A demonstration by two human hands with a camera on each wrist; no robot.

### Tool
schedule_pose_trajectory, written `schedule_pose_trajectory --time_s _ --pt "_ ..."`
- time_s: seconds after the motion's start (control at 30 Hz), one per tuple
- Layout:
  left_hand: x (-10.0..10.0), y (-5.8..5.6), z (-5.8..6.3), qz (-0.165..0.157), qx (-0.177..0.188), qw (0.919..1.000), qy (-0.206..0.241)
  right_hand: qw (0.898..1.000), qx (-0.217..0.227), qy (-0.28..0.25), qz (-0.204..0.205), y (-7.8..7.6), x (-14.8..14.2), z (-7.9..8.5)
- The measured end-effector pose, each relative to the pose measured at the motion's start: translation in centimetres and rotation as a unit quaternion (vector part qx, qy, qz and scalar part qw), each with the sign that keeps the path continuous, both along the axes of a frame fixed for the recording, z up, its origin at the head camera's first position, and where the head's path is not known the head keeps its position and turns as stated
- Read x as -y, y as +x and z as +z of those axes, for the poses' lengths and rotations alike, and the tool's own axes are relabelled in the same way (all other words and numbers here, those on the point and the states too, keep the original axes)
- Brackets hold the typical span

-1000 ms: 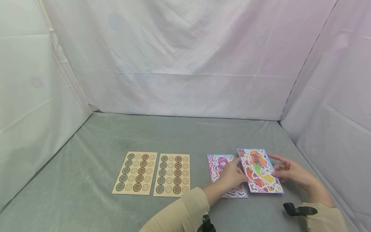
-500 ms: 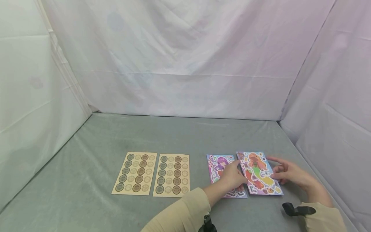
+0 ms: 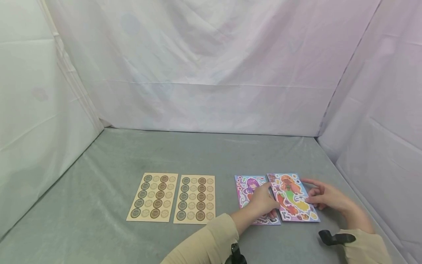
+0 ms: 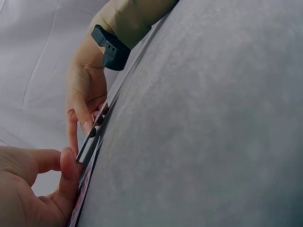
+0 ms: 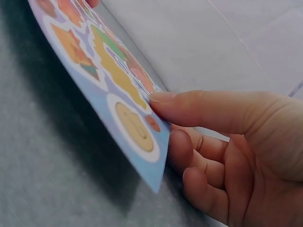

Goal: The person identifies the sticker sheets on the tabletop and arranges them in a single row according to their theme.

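Observation:
A colourful mermaid sticker sheet (image 3: 293, 198) is held between both hands, with a shadow beneath its raised edge in the right wrist view. My right hand (image 3: 329, 196) pinches its right edge, thumb on the printed face and fingers underneath. At the left edge, my left hand (image 3: 263, 201) grips it between thumb and finger; the left wrist view shows this sheet (image 4: 84, 147) edge-on. A second sticker sheet (image 3: 244, 180), with a purple-haired figure, lies on the table, partly hidden under my left hand. The right thumb lies across the upper sheet (image 5: 135, 127) near its corner.
Two beige sheets of round label stickers lie side by side to the left, the outer one (image 3: 152, 198) and the inner one (image 3: 194, 200). A grey cloth covers the table (image 3: 197, 154). White curtains (image 3: 204, 66) stand behind and at both sides.
Both hands have brought the mermaid sticker sheet slightly toward the front and left, closer beside the purple-haired sheet. The other sheets stay where they were.

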State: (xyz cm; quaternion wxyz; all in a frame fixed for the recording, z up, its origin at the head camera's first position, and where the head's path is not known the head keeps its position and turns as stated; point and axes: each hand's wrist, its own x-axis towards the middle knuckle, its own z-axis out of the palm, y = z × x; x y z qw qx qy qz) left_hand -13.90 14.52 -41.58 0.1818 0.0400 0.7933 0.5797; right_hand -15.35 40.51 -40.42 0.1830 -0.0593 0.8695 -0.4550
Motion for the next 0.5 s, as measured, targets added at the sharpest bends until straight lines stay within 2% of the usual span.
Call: schedule_pose_trajectory --time_s 0.5 --pt "-0.22 -0.06 -0.01 0.010 0.012 0.9998 -0.010 1.000 0.006 0.025 -0.008 -0.10 0.31 -0.16"
